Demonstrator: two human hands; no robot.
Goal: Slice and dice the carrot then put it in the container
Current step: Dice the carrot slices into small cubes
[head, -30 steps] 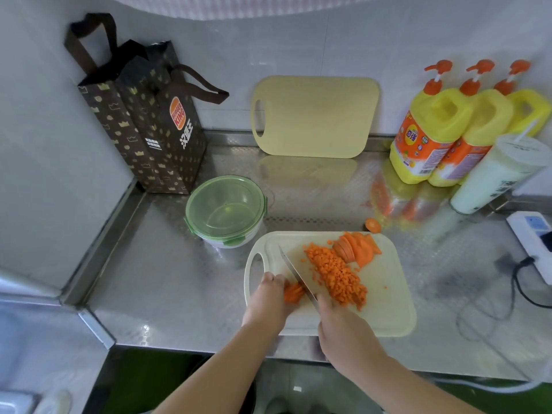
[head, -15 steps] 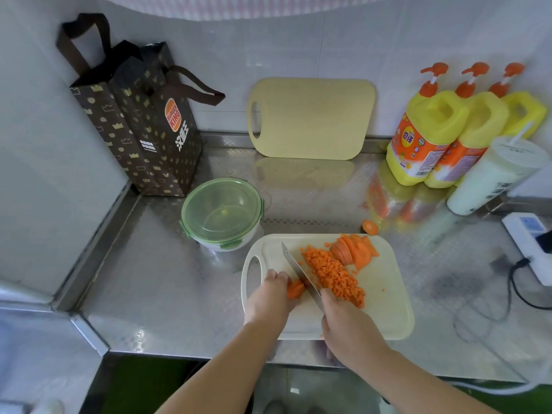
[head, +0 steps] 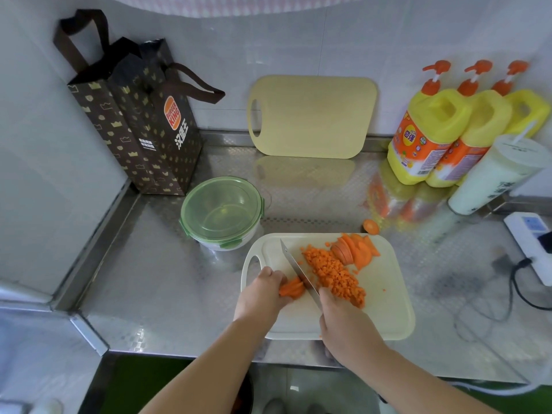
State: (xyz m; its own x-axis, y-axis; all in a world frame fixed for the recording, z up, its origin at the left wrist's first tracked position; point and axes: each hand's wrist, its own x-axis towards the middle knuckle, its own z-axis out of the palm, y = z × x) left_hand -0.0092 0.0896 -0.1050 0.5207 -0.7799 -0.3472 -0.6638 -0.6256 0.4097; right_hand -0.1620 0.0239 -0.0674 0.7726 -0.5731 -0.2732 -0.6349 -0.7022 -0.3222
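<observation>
Barely anything is shifted since the earlier frames: the carrot strips (head: pixel 292 288) are held on the white cutting board (head: pixel 388 309) by the curled fingers of the left hand (head: pixel 263 297). The knife (head: pixel 295 270) is gripped by the right hand (head: pixel 346 327), its blade set against the strips' right side.

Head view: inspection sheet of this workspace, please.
Surface: steel counter; white cutting board at its front edge.
Job's things: diced carrot heaped on the board, carrot slices behind it, container beside the board with its green lid on.
Clutter: stray carrot round off the board; spare board, paper bag, three yellow bottles, cup with straw along the wall.
Hands: left hand holds carrot strips; right hand grips the knife, blade against them.
Cables: power strip with black cable, on the right.
Surroundings: white tiled wall.
</observation>
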